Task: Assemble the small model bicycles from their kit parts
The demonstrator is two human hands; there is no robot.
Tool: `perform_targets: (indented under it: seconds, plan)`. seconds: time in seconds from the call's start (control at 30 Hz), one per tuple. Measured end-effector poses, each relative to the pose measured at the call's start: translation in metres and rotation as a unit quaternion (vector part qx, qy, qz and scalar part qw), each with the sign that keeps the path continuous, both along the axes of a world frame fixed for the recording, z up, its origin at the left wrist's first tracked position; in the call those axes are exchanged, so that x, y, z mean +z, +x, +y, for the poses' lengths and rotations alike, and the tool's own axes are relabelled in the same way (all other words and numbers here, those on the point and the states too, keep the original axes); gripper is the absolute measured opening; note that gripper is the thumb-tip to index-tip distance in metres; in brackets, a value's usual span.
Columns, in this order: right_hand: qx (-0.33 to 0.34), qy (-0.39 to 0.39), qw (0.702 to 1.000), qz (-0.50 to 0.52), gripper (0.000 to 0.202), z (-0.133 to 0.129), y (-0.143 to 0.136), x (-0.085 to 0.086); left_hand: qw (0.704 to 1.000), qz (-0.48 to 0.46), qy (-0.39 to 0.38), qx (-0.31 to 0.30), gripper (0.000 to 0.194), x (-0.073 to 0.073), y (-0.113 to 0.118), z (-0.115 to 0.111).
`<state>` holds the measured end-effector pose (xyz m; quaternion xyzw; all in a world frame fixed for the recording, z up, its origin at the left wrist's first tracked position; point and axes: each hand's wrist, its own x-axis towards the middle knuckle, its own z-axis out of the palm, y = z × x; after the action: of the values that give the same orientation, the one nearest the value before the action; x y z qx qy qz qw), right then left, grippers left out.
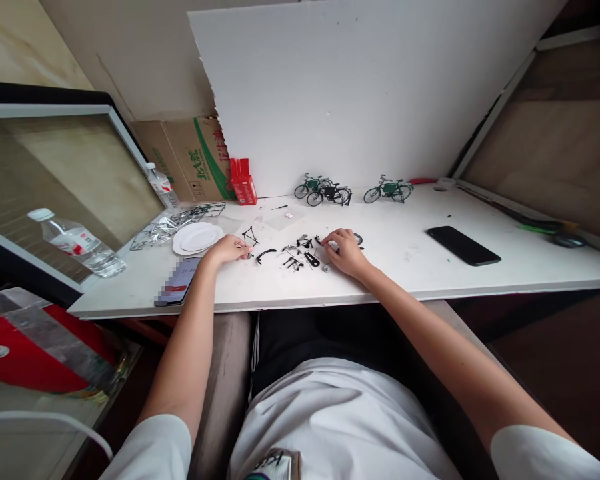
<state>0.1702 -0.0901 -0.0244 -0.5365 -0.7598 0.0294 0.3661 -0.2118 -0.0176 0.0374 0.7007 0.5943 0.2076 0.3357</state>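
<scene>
My left hand (229,249) rests low over the table with thumb and fingertips pinched together. A small dark piece shows at its fingertips, too small to name. Just beyond them stands a thin black model bicycle frame (250,235), and a curved black mudguard (267,255) lies to the right. My right hand (346,251) is curled down at the right side of a pile of small black and silver bicycle parts (300,252). Its fingertips meet at a small dark part that I cannot make out. A model wheel (359,239) shows partly behind this hand.
Green and black model bicycles (389,191) stand along the back panel. A black phone (463,245) lies at right, another phone (177,280) by my left forearm. White plates (198,237), a red box (243,181) and water bottles (83,243) are at left.
</scene>
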Motion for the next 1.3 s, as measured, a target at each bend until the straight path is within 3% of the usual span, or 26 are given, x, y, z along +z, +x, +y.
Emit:
perform_targets:
  seconds: [0.2, 0.3, 0.5, 0.57, 0.7, 0.8, 0.9, 1.3]
  plan:
    - [0.0, 0.004, 1.0, 0.005, 0.027, -0.002, -0.002, 0.0, 0.982, 0.147, 0.087, 0.078, 0.053, -0.003, 0.002, 0.005]
    - [-0.004, 0.0, 1.0, 0.008, 0.027, -0.004, -0.002, 0.001, 0.97, 0.17, 0.148, 0.094, 0.057, -0.002, 0.014, 0.0]
    - [-0.011, -0.005, 1.0, 0.008, 0.027, -0.005, -0.002, 0.003, 0.965, 0.013, 0.256, -0.055, 0.023, -0.004, 0.067, -0.025]
    - [-0.008, -0.002, 1.0, 0.012, 0.027, -0.005, -0.002, 0.002, 0.948, -0.032, 0.297, -0.108, 0.021, -0.01, 0.089, -0.035]
    - [-0.009, 0.005, 1.0, 0.013, 0.027, -0.004, -0.002, 0.001, 0.935, -0.004, 0.308, -0.177, 0.035, -0.027, 0.113, -0.045]
    - [-0.011, 0.004, 1.0, 0.012, 0.027, -0.004, -0.003, 0.0, 0.939, 0.024, 0.301, -0.166, 0.045, -0.038, 0.114, -0.043]
    - [-0.011, 0.0, 1.0, 0.016, 0.027, -0.004, -0.004, 0.002, 0.947, 0.038, 0.284, -0.149, 0.042, -0.043, 0.112, -0.04]
    - [-0.01, 0.004, 1.0, 0.0, 0.028, -0.006, -0.004, 0.005, 0.949, 0.038, 0.287, -0.128, 0.019, -0.042, 0.114, -0.041]
